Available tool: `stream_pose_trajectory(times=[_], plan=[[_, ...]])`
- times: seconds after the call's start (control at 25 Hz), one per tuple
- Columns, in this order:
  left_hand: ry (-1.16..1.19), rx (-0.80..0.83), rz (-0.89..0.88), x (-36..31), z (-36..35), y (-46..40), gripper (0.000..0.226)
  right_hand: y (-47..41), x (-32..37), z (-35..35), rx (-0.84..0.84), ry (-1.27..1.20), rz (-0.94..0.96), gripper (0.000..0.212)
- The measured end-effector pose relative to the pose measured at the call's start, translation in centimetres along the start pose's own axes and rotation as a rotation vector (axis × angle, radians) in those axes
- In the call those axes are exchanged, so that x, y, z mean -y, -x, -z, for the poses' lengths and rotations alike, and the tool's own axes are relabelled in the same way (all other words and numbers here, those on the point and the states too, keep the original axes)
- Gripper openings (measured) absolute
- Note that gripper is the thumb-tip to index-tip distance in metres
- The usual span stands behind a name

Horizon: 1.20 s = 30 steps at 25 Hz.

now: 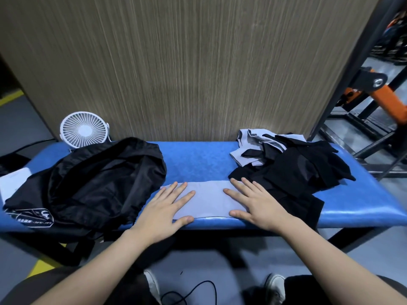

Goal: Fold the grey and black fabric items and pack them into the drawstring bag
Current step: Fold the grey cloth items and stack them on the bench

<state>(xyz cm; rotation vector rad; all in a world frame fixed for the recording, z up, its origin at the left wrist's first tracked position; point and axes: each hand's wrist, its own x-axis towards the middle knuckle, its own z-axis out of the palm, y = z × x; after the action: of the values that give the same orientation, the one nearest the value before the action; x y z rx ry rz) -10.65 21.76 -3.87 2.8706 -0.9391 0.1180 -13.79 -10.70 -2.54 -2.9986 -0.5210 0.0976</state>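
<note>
both my hands lie flat with the fingers straight and spread on the grey fabric item point(209, 198), which is laid out as a smooth band at the near edge of the blue counter point(198, 161). my left hand point(167, 208) presses its left end and my right hand point(257, 205) its right end, neither one gripping anything. the piece looks thin, soft and very light, so i judge it will slide on the slick padding and spring out of a crease unless i keep a palm on it. to make the next fold i would pinch one short end at its two corners and carry it over to the other end while the other hand pins the middle. the pile of grey and black items point(293, 161) sits loose and tangled just beside my right hand, touching the band's right end, not yet folded. the black drawstring bag point(99, 183) lies slumped on the counter's left side, just beside my left hand; i can't tell where its mouth is. a small white fan point(84, 129) stands behind the bag.
</note>
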Motion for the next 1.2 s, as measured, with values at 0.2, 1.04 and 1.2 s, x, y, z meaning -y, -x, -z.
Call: stream_pose_trajectory(times=[0.2, 1.04, 1.2], plan=[[0.037, 0.021, -0.007, -0.2, 0.2, -0.3, 0.070, 1.0, -0.7, 1.3, 0.048, -0.042, -0.005, 0.084], [0.117, 0.012, -0.194, -6.5, -0.4, -5.0, 0.064, 4.6, -1.3, 3.5, -0.552, -0.329, 0.019, 0.013], [0.112, -0.050, -0.140, -6.1, 0.0, -5.2, 0.065, 5.4, -2.7, 4.1, -0.583, -0.291, -0.011, 0.019]])
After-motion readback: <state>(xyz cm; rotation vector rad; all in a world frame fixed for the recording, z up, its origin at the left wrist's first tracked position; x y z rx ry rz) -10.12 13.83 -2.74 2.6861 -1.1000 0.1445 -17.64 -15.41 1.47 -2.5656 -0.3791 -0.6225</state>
